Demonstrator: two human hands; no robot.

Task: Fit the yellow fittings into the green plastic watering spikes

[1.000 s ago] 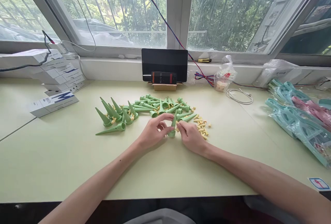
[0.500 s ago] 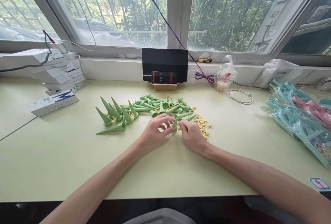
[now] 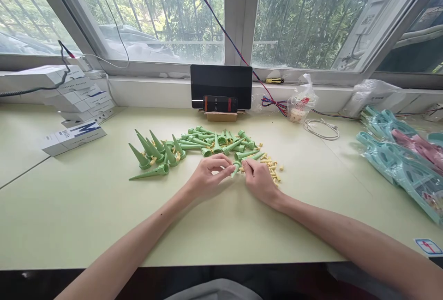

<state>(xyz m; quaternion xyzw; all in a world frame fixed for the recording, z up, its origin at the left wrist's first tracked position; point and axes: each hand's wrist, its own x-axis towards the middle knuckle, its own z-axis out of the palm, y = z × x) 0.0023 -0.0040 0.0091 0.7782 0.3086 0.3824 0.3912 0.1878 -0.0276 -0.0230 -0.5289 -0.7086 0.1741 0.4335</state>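
My left hand [image 3: 207,173] pinches a green plastic spike [image 3: 236,167] between thumb and fingertips, its wide ribbed end up and its point down toward me. Close against it, my right hand [image 3: 260,181] is closed with thumb on forefinger, and a small yellow peg [image 3: 242,169] shows at its fingertips beside the spike. Loose yellow pegs [image 3: 273,171] lie just right of that hand. Beyond both hands is a heap of green spikes [image 3: 197,141]. To the left, several spikes [image 3: 140,157] stand point up with yellow bits at their bases, and one spike [image 3: 150,172] lies flat.
A phone [image 3: 220,104] leans on a dark tablet [image 3: 221,81] at the back. White boxes [image 3: 74,137] are stacked at the left. Toward the right are a coiled white cable [image 3: 321,129], a plastic-wrapped cup [image 3: 300,104] and bagged teal plastic pieces [image 3: 398,161].
The spike in my left hand has tipped from point up to point down, its wide end now facing up. My right hand has shifted slightly right, and the yellow peg shows at its fingertips.
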